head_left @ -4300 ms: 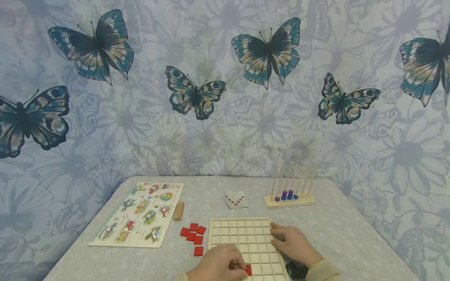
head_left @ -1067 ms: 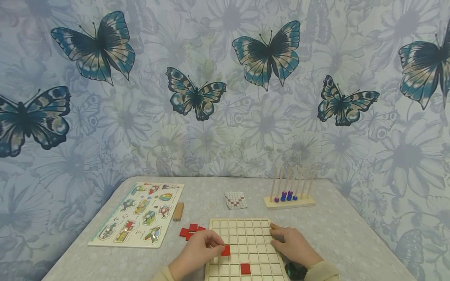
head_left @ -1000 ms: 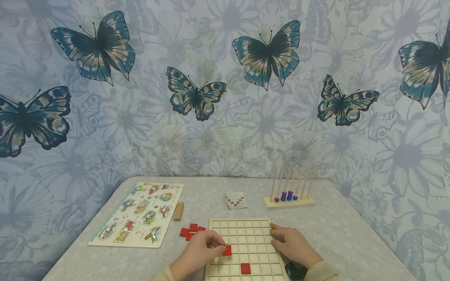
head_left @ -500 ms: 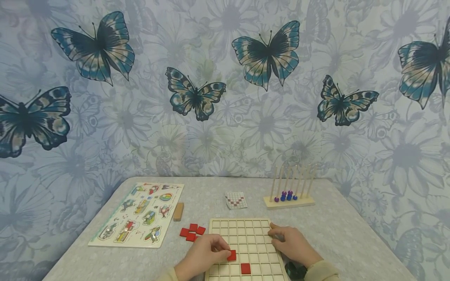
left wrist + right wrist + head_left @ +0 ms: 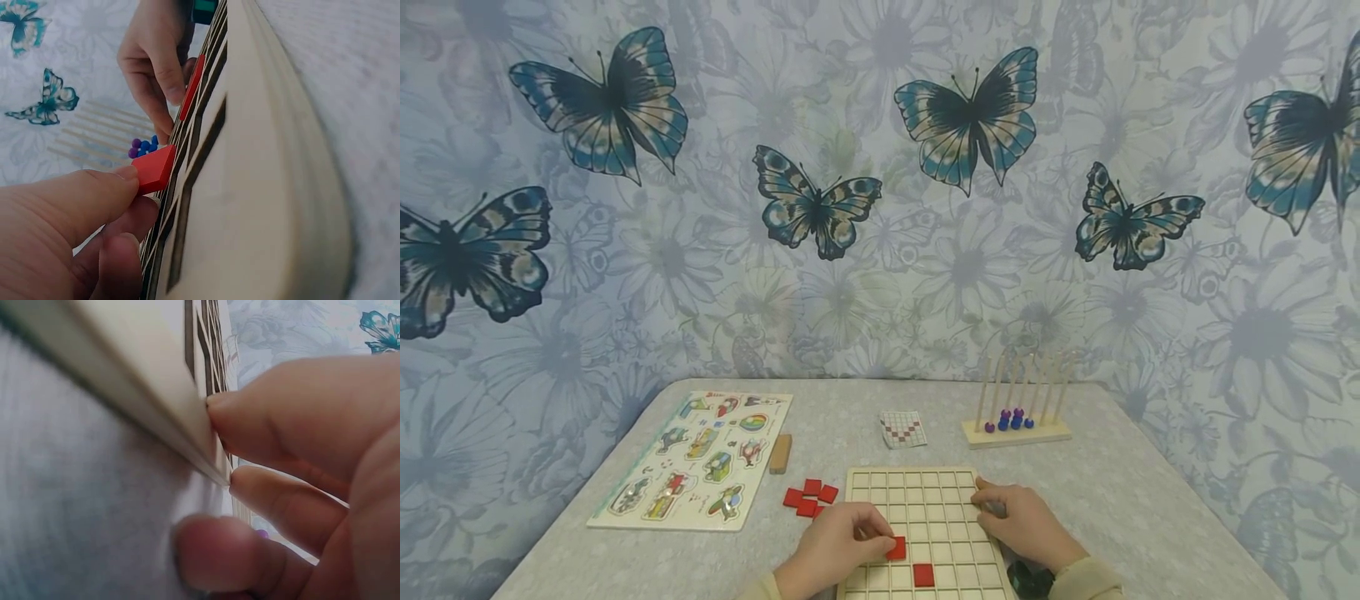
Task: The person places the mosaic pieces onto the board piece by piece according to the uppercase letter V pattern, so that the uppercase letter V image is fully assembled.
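Red tile (image 5: 897,547) is pinched by your left hand (image 5: 841,546) over the grid board (image 5: 915,495), nearer its left edge; one square of the middle column holds another tile (image 5: 923,575). Your right hand (image 5: 1028,522), fingers apart, touches the board's right edge.

Soft diffuse light, right-wrist foreground blurred

Across your pale grey table (image 5: 1120,500) lie a puzzle (image 5: 691,458) at left, a block (image 5: 781,454), loose red tiles (image 5: 807,507), a card (image 5: 903,429), a bead rack (image 5: 1018,435) at right and, nearest you, a grid board (image 5: 936,506).
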A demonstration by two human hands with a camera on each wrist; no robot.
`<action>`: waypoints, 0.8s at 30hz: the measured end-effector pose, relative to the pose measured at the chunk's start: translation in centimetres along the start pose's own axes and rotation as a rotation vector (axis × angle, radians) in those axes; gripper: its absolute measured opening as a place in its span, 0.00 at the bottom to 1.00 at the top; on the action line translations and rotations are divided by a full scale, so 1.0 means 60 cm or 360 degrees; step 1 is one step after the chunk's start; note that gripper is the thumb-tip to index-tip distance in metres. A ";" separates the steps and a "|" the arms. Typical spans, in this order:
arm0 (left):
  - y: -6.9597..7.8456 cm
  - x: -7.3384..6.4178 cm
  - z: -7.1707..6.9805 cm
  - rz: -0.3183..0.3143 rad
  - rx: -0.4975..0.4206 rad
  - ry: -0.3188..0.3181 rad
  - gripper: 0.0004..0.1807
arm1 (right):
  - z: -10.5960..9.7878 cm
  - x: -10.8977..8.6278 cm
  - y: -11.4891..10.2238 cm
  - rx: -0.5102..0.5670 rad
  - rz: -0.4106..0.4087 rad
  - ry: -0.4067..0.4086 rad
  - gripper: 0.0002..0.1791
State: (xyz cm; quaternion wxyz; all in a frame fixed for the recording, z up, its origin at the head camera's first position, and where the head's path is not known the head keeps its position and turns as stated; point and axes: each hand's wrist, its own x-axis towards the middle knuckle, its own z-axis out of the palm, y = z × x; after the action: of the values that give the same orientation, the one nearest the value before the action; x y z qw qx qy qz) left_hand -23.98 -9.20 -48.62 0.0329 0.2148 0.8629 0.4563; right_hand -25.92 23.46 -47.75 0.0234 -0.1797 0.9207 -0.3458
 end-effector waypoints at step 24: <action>0.007 -0.002 0.006 0.0100 0.0123 -0.0020 0.04 | 0.004 0.000 -0.002 0.0019 -0.0014 -0.0007 0.14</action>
State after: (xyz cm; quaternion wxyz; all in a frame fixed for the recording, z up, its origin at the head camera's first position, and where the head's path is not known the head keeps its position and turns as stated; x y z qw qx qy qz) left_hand -23.62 -8.78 -48.51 0.0156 0.2460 0.8725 0.4220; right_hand -25.83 23.26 -47.87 0.0249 -0.1842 0.9177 -0.3510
